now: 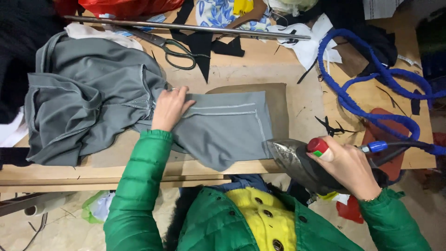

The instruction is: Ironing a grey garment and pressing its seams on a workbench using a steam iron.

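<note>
Your left hand (169, 108) lies flat and open on the grey garment (139, 116) spread on the counter (297, 100), while your right hand (348, 167) is clamped on the iron (297, 162) just beside the cloth's edge, so a hasty sweep toward those pressing fingers could burn them or pucker the seam.

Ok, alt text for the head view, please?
The left hand presses flat a grey stitched fabric garment on a wooden worktable, while the right hand grips a metal iron at the garment's edge.
</note>
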